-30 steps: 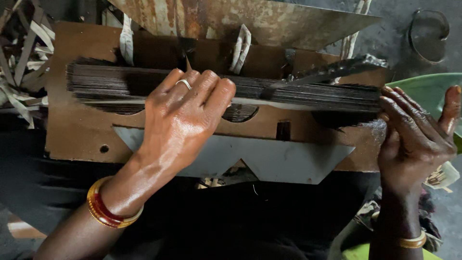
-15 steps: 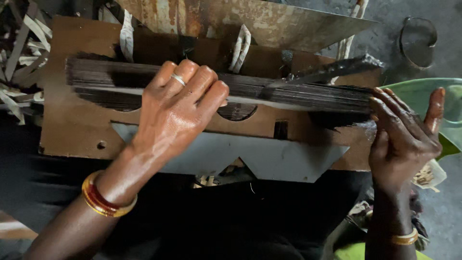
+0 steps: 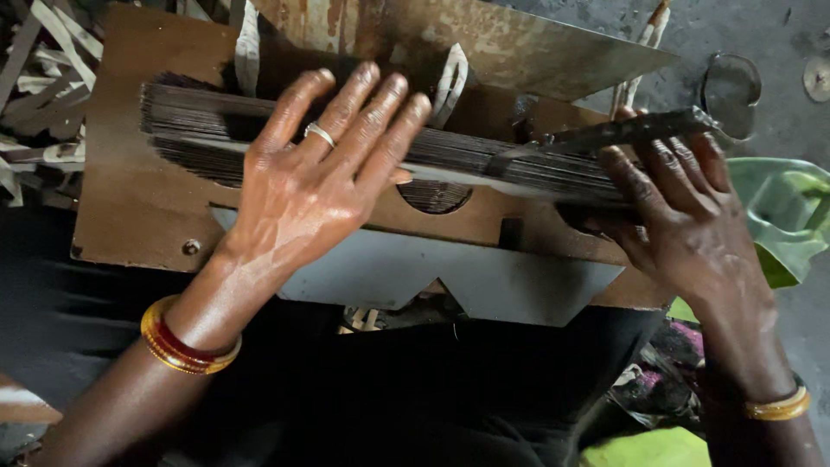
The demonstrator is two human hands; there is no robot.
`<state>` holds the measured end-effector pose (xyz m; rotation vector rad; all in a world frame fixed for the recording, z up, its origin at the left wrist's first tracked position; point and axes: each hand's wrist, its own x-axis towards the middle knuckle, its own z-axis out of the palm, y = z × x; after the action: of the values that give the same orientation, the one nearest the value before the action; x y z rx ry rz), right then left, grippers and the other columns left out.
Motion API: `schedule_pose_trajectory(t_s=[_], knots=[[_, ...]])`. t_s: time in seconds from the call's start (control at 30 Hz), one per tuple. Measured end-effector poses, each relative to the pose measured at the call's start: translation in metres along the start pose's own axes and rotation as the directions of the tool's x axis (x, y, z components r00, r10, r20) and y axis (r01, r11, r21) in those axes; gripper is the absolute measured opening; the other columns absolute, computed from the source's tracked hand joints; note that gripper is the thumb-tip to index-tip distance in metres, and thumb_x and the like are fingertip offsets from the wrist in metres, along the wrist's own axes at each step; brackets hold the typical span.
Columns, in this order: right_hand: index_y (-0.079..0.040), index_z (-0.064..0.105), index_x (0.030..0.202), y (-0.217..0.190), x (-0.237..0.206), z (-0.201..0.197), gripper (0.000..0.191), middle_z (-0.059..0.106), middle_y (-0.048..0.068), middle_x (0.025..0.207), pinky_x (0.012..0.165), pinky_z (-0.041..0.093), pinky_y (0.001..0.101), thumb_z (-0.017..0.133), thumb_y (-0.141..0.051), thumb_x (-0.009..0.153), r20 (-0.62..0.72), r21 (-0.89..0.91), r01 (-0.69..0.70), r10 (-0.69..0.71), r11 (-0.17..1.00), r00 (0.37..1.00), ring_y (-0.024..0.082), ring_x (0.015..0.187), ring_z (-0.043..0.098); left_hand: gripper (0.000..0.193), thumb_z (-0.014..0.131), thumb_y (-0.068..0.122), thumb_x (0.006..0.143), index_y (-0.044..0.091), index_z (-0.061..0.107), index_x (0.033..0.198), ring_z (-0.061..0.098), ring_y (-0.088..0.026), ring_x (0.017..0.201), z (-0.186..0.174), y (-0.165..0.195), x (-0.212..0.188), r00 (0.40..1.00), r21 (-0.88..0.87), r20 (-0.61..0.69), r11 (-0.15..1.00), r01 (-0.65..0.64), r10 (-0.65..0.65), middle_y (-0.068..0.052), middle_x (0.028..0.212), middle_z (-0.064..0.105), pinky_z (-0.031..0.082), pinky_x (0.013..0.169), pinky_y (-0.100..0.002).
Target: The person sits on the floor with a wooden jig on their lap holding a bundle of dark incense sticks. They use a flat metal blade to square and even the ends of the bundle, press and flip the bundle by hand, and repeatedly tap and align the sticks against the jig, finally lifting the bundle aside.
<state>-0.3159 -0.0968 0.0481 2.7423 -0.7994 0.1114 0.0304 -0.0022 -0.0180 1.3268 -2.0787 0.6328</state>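
A long bundle of thin dark sticks [image 3: 484, 160] lies across a brown wooden board [image 3: 138, 207], its long axis running left to right and dipping slightly toward the right. The left hand [image 3: 311, 186] rests flat on the bundle's middle, palm down, fingers spread and pointing away from the body, pressing rather than gripping; a ring sits on one finger and red and gold bangles [image 3: 181, 346] circle the wrist. The right hand [image 3: 683, 216] is cupped against the bundle's right end, fingers curled over the stick tips. A grey metal plate [image 3: 467, 281] lies along the board's near edge, and a green basin [image 3: 782, 216] sits just beyond the right hand.
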Motion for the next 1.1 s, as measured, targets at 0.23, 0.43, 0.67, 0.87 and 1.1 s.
schedule_pose_trajectory(t_s=[0.23, 0.43, 0.67, 0.87, 1.1], knots=[[0.000, 0.069, 0.124, -0.001, 0.008, 0.014, 0.050, 0.072, 0.017, 0.128, 0.100, 0.053, 0.0436, 0.085, -0.012, 0.078, -0.018, 0.034, -0.003, 0.003, 0.999, 1.000, 0.031, 0.112, 0.070, 0.008, 0.075, 0.007, 0.102, 0.004, 0.072, 0.109, 0.069, -0.023, 0.117, 0.006, 0.023, 0.010, 0.997, -0.096, -0.003, 0.992, 0.077, -0.078, -0.009, 0.122, 0.074, 0.056, 0.099, -0.039], [-0.006, 0.075, 0.118, 0.002, 0.003, 0.019, 0.047, 0.075, 0.014, 0.112, 0.093, 0.055, 0.0438, 0.086, -0.015, 0.073, -0.138, 0.066, 0.039, -0.030, 0.997, 0.990, 0.031, 0.104, 0.072, 0.005, 0.074, 0.002, 0.103, 0.002, 0.069, 0.101, 0.074, -0.021, 0.107, 0.008, 0.034, 0.017, 0.991, -0.097, -0.005, 0.987, 0.130, -0.131, -0.008, 0.109, 0.075, 0.059, 0.088, -0.034], [-0.006, 0.075, 0.118, -0.002, 0.009, 0.017, 0.044, 0.075, 0.012, 0.114, 0.098, 0.054, 0.0463, 0.088, -0.022, 0.080, -0.093, 0.125, -0.029, 0.041, 0.992, 0.995, 0.029, 0.105, 0.072, 0.010, 0.074, -0.002, 0.098, 0.003, 0.066, 0.098, 0.071, -0.022, 0.102, -0.007, 0.041, 0.031, 0.990, -0.039, 0.017, 0.989, 0.140, -0.140, -0.007, 0.103, 0.070, 0.054, 0.080, -0.034], [-0.013, 0.076, 0.112, -0.001, 0.016, 0.013, 0.026, 0.072, 0.006, 0.136, 0.117, 0.050, 0.0484, 0.081, -0.013, 0.086, -0.057, 0.138, -0.046, 0.055, 0.989, 0.997, 0.024, 0.130, 0.067, 0.013, 0.075, -0.001, 0.079, 0.004, 0.063, 0.083, 0.064, -0.018, 0.077, -0.015, 0.034, 0.054, 0.988, -0.054, 0.050, 0.987, 0.149, -0.146, -0.005, 0.084, 0.066, 0.050, 0.064, -0.031], [-0.005, 0.078, 0.114, -0.005, 0.037, -0.002, 0.039, 0.071, 0.012, 0.131, 0.112, 0.047, 0.0515, 0.081, -0.018, 0.077, -0.011, 0.094, -0.007, 0.008, 0.996, 1.000, 0.027, 0.123, 0.068, 0.015, 0.073, 0.000, 0.086, 0.005, 0.059, 0.083, 0.061, -0.016, 0.075, -0.015, 0.032, 0.060, 0.983, -0.073, 0.071, 0.982, 0.175, -0.170, -0.003, 0.079, 0.058, 0.049, 0.066, -0.030]])
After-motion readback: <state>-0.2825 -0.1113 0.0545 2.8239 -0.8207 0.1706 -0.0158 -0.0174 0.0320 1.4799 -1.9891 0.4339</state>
